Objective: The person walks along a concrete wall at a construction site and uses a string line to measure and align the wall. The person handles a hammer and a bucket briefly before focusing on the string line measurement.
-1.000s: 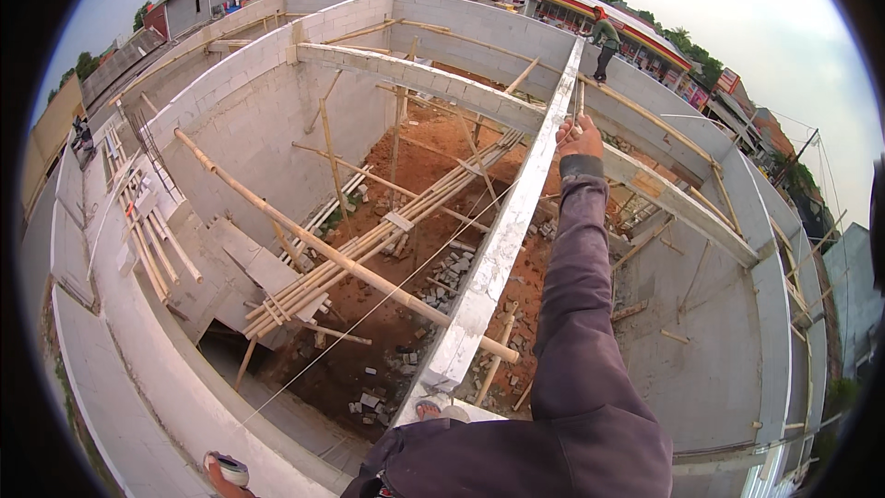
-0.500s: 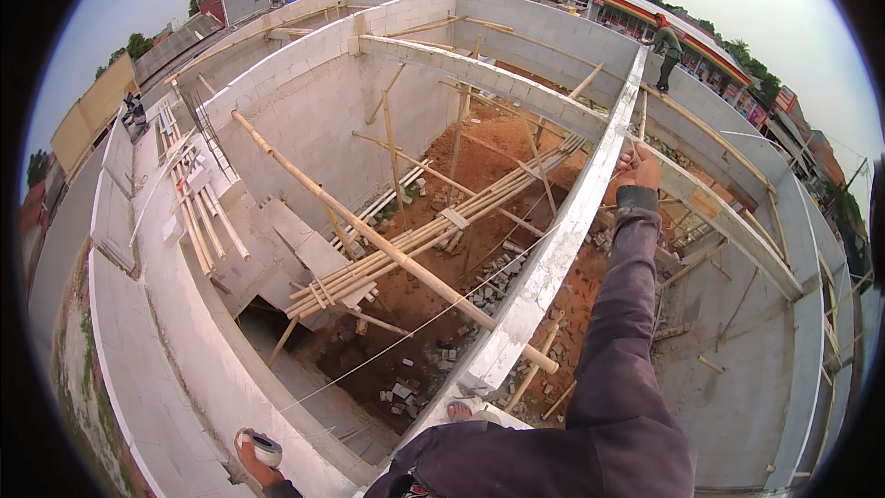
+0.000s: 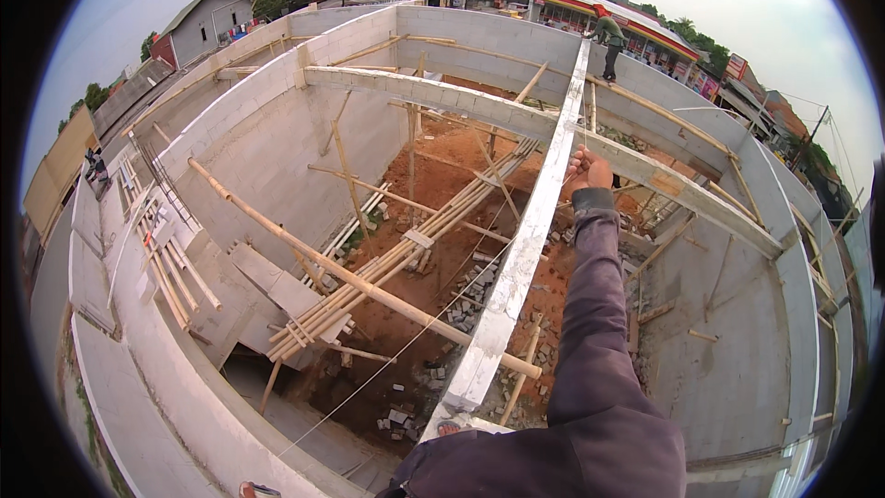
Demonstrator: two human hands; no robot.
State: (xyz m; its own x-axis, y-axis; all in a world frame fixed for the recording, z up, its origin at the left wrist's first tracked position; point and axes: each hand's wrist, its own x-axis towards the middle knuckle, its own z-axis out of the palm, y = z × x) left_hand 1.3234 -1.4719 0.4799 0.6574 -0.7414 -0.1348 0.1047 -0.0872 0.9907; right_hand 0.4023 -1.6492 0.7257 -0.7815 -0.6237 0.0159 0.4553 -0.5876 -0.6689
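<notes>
My right arm reaches forward beside a long pale concrete beam. At its end my right hand is closed in a pinch just right of the beam, with a thin strand at the fingertips. A thin white string slants from the lower left up toward that hand; its far part is hard to follow against the beam. At the bottom edge only a sliver of my left hand shows, against a round pale reel. My foot rests by the near end of the beam.
Block walls enclose a deep pit with red soil and rubble. A bamboo pole crosses under the beam; bundled bamboo lies beyond. A cross beam meets the long beam. Another person stands at its far end.
The view has shifted, so the walls and beam sit further left. My right hand stays closed beside the beam. My left hand and the reel have dropped almost out of the picture.
</notes>
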